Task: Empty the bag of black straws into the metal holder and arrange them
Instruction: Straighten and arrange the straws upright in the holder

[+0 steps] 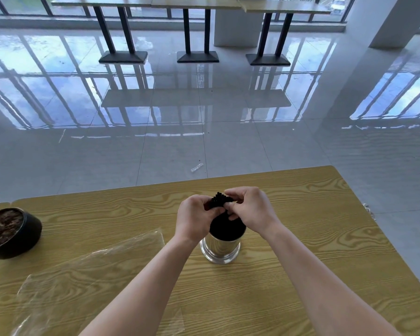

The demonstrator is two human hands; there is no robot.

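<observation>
A shiny metal holder stands upright on the wooden table, packed with black straws that rise out of its mouth. My left hand and my right hand both grip the upper ends of the straw bunch, whose tips poke out between my fingers. The clear plastic bag lies flat and empty on the table to the left of the holder.
A dark bowl-shaped plant pot sits at the table's left edge. Beyond the table's far edge lies a glossy tiled floor with a small wrapper on it. Several black-legged tables stand by the windows.
</observation>
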